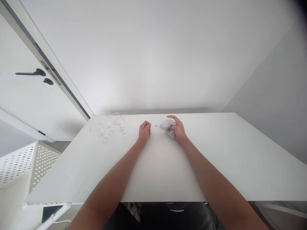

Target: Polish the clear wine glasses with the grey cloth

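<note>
A clear stemmed glass (164,125) lies sideways between my hands, just above or at the white table; which of the two I cannot tell. My left hand (144,131) is closed at the foot end of its stem, and the foot itself is hidden by the fingers. Around the rim end, my right hand (179,129) grips a light grey cloth (171,134) pressed on the bowl, index finger stretched out above it. How far the cloth reaches into the bowl is hidden.
Several clear stemmed glasses (105,123) stand close together on the white table (158,172), left of my left hand. The wall (153,64) rises behind the table's far edge. A door with a black handle (35,72) and a white perforated panel (44,159) are at the left.
</note>
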A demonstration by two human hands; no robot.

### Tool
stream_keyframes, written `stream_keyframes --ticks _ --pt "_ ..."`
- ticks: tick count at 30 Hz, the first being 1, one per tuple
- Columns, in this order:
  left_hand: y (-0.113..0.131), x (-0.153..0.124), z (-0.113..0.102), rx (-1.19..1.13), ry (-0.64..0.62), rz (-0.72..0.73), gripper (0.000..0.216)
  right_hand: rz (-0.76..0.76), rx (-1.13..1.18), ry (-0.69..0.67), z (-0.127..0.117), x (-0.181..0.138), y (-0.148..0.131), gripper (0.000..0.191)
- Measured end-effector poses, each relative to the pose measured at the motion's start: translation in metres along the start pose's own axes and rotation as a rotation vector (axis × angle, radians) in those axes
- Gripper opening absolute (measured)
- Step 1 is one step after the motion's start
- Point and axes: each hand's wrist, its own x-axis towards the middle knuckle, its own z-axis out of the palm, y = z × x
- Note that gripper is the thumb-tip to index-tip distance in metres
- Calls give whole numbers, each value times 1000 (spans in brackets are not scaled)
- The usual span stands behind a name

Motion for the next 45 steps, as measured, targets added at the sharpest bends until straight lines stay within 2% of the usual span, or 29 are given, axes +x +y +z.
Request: stream_keyframes --ticks 2,5,8,12,15,19,22,25,28,32,35,37,41,45 --pt "-1 1 1 11 1 -8 24 1 -42 -42 1 -2 -2 72" --pt "0 2 0 3 69 -15 24 32 -100 -153 4 -6 -4 78" --pt "1 3 -3 -62 123 -21 24 61 -54 -211 4 -6 -5 77" --pt "0 4 -5 -136 154 -33 25 70 77 -124 1 -1 -3 69" --pt "-1 3 -4 -83 142 -25 23 60 79 -87 1 -1 -2 72" --pt "-1 3 -3 -15 116 -19 22 67 -52 -188 4 -5 -4 79" --pt "-1 5 -5 -35 135 -19 23 93 -75 -265 4 -5 -5 75" --pt "-3 6 -6 -41 142 -9 23 76 11 -198 2 -2 -4 66" --pt "-4 6 -6 -40 148 -7 22 58 61 -109 0 -1 -3 67" --pt "-2 4 -3 -20 132 -16 22 48 -68 -220 4 -6 -7 78" --pt "1 4 -5 -59 150 -23 23 77 -116 -300 6 -8 -8 76" --pt "1 5 -6 -91 156 -21 23 76 -59 -283 5 -6 -7 72" --pt "0 5 -6 -90 152 -17 22 49 43 -154 2 -1 -4 70" --pt "-2 4 -3 -18 127 -14 23 25 -121 -218 4 -4 -5 70"
